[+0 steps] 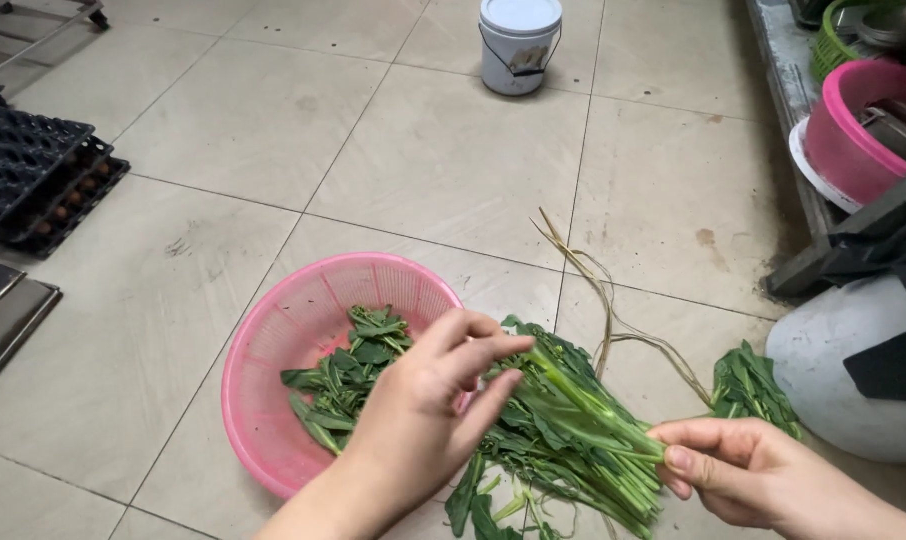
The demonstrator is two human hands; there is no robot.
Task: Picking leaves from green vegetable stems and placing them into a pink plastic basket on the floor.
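My right hand [738, 465] pinches the cut end of a green vegetable stalk [593, 405] at the lower right. My left hand [428, 400] reaches across from the lower middle, its fingertips on the leafy upper part of that same stalk. Under the stalk a loose bunch of leafy greens [558, 455] lies on the tiled floor. A round pink plastic colander [273, 370] sits on the floor left of the bunch and holds picked green leaves [348, 375]. My left hand hides part of the colander's right rim.
A small heap of leaves [748, 385] and dry straw strands [603, 300] lie to the right. A white lidded bucket [516, 42] stands far back. Black egg trays [33, 175] sit at left. A pink basin [863, 125] and a white rounded container [853, 350] are at right.
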